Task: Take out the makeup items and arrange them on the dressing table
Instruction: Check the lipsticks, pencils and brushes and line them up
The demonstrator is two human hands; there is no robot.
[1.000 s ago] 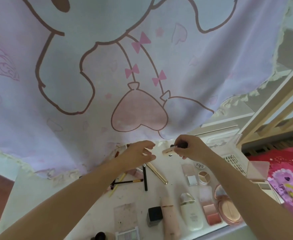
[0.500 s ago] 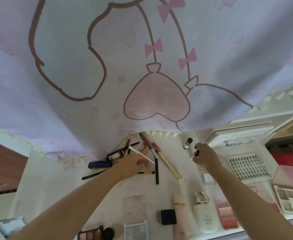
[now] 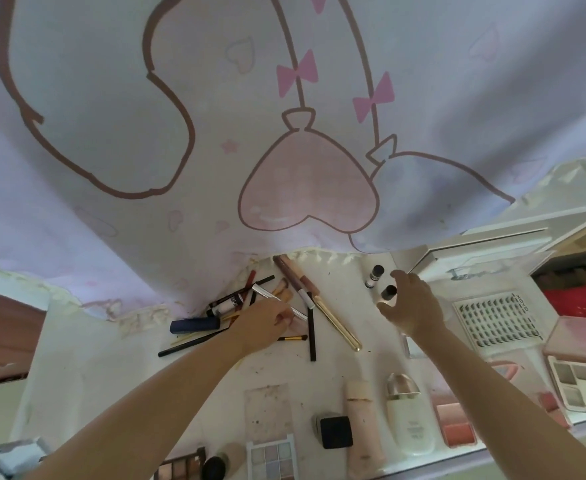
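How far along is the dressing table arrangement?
Mostly laid out: bottles, tubes and palettes sit along the front edge, lash tray at right. Right hand is around a small dark-capped vial; left hand pinches a silver pen. The pencil pile still needs sorting.

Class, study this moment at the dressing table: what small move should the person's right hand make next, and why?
Probably lower the right hand and let go of the small dark-capped bottle, setting it upright beside the matching bottle already standing on the table. The fingers curve around it just right of that bottle, so pairing them looks likely. Meanwhile the left hand pinches a silver pencil.
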